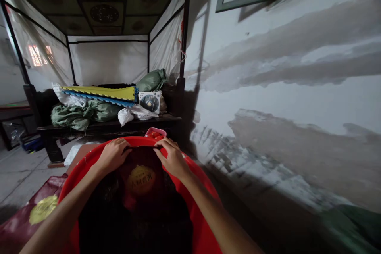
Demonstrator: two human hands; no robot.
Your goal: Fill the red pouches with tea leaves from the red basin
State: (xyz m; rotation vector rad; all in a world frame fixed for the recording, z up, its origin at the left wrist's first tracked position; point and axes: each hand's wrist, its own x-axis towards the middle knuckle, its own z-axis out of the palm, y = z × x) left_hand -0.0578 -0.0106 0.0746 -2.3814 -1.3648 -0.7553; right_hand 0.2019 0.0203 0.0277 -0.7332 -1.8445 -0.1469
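Observation:
A dark maroon bag (141, 196) with a gold printed emblem is stretched upright against the far inner wall of a large red tub (205, 198). My left hand (114, 154) is closed on the left end of the bag's top edge, at the tub's far rim. At the right end of the same edge, my right hand (172, 158) pinches it between thumb and fingers. The edge runs taut between both hands. Very dark contents (133, 236) fill the lower part of the tub, too dim to make out.
Just past the rim stands a pink container (156, 131) with red items. Another maroon bag (38, 210) lies at left. Behind, a canopy bed (108, 127) carries green sacks (71, 116), foam mats (101, 92) and a fan box (149, 102). A peeling wall (282, 99) rises at right.

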